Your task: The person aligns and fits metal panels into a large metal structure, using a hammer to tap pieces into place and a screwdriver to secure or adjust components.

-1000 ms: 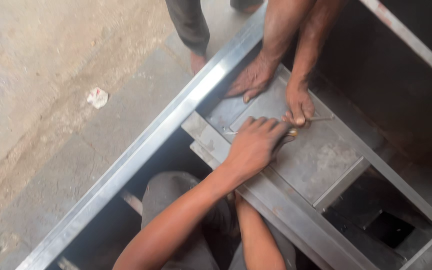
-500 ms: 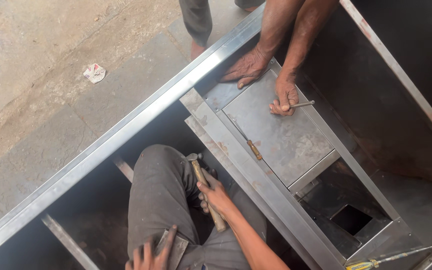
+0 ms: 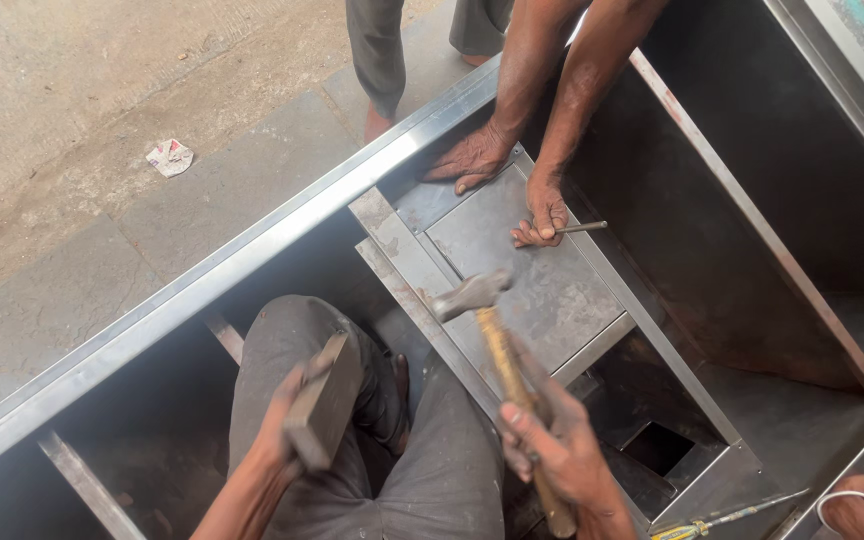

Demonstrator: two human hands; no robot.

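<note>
My right hand (image 3: 557, 450) grips the wooden handle of a hammer (image 3: 492, 340); its steel head hangs just above the left edge of a grey metal sheet panel (image 3: 542, 285). My left hand (image 3: 287, 420) holds a thick rectangular metal block (image 3: 324, 400) over my grey-trousered knee. Across the panel, another person's two hands (image 3: 507, 180) press on the sheet, one of them pinching a thin metal rod (image 3: 580, 228) flat against it.
A long steel frame rail (image 3: 202, 290) runs diagonally between me and the concrete floor. A dark metal cabinet wall (image 3: 752, 200) stands at right. A screwdriver (image 3: 722, 518) lies at the bottom right. A crumpled paper scrap (image 3: 169, 157) lies on the floor.
My right hand has raised the hammer from my lap to the panel's edge. My left hand has lifted the metal block. The other person's hands stay pressed on the sheet.
</note>
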